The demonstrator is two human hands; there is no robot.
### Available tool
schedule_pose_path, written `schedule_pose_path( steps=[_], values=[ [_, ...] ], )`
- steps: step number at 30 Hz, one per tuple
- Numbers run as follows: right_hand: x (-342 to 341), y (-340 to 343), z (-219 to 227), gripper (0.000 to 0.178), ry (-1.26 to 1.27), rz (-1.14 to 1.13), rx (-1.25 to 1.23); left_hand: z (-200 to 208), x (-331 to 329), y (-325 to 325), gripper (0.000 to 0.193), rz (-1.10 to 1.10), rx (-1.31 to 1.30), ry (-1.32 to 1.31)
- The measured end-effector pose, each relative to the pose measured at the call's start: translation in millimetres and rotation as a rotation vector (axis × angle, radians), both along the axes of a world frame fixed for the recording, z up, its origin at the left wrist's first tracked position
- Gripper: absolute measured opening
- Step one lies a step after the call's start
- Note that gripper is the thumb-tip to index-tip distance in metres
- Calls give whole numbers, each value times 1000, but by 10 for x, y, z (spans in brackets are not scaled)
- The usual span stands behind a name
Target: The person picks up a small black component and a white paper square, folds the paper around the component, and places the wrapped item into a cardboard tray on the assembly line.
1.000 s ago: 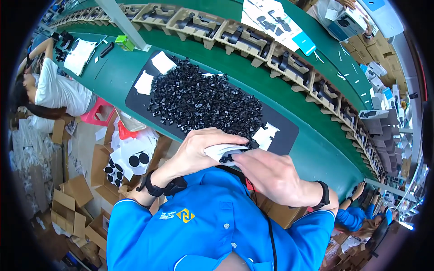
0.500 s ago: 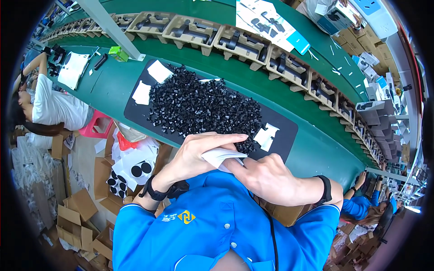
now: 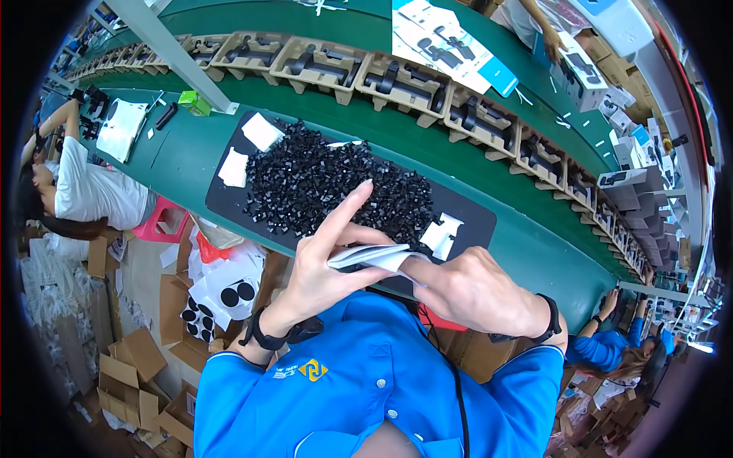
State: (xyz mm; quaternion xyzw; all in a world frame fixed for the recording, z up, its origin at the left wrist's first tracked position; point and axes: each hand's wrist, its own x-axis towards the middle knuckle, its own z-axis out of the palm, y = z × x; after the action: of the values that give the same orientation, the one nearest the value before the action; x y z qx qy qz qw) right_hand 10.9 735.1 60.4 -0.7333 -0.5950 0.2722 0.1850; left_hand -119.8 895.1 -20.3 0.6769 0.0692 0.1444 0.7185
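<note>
A folded wad of thin white paper (image 3: 366, 256) is held between my two hands, low over the near edge of the bench. My left hand (image 3: 317, 267) grips its left part between thumb and fingers, with the index finger stretched out toward the heap. At the other end, my right hand (image 3: 467, 288) pinches the paper with bent fingers. A dark gap shows between the layers; what lies inside I cannot make out. Just beyond is a heap of small black plastic parts (image 3: 336, 183) on a dark mat (image 3: 475, 223). A white scrap (image 3: 440, 235) lies on the mat near my right hand.
Behind the heap runs a curved row of moulded trays (image 3: 405, 85) holding black parts. A metal post (image 3: 172, 53) rises at left, near a green box (image 3: 195, 103). Cartons (image 3: 126, 385) stand on the floor at left. Other people sit along the bench on both sides.
My left index finger has lifted off the paper and points up over the heap. The paper's layers have spread apart at the left. My right hand remains on the right end.
</note>
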Motion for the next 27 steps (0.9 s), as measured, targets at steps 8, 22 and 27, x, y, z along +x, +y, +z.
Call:
schedule_pose_path(
  steps=[8,22,27],
  values=[
    [59,-270,-362,38,291,-468,624,72,156,-209,95,-17,-284,33],
    [373,-1103,-665,42,-519,-189,693,123,603,-835,70,-106,-741,320],
    [376,-1333,-530,45,-697,-202,567,133,714,-1021,70,-150,-470,272]
  ],
)
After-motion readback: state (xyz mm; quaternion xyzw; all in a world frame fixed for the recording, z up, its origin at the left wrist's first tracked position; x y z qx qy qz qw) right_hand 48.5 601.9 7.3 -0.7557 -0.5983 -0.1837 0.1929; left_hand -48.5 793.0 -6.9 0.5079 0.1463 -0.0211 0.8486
